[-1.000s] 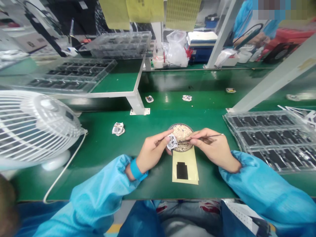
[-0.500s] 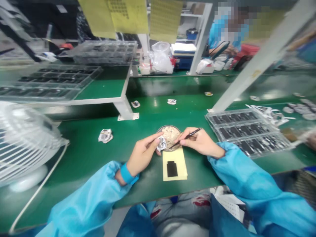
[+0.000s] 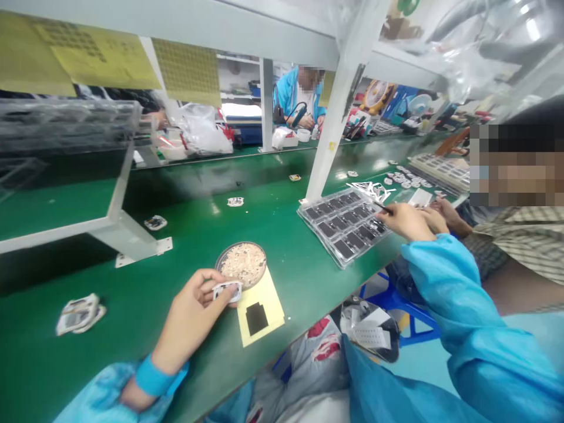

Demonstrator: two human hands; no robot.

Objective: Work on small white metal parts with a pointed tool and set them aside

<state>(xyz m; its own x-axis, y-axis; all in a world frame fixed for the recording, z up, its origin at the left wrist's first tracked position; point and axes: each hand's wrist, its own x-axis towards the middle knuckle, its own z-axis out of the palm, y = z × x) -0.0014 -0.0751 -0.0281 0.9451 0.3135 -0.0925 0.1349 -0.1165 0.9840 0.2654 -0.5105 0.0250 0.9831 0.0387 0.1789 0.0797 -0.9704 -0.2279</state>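
My left hand [image 3: 196,311] is closed on a small white plastic housing [image 3: 228,292], thumb on top, at the near edge of a round dish [image 3: 244,261] of pale crumbly bits. Under the dish's near side lies a yellow paper pad [image 3: 273,299] with a black cut-out sheet [image 3: 257,318] on it. Far to the right, my right hand [image 3: 408,222] grips dark tweezers [image 3: 384,207], their tip pointing left above the corner of a clear tray [image 3: 319,235] of dark flat parts. Some of its fingers are hidden behind the hand.
More white housings [image 3: 79,313] lie along the green bench [image 3: 194,235]. A white post [image 3: 326,147] rises behind the tray, beside white frame scraps [image 3: 374,191]. At the right sits a co-worker, whose hand [image 3: 452,214] is close to mine. Another person works across the bench.
The view has turned to the right. My right hand has moved away from the dish, rightward past the tray, with the tweezers. My left hand still holds the housing, now tilted flatter.
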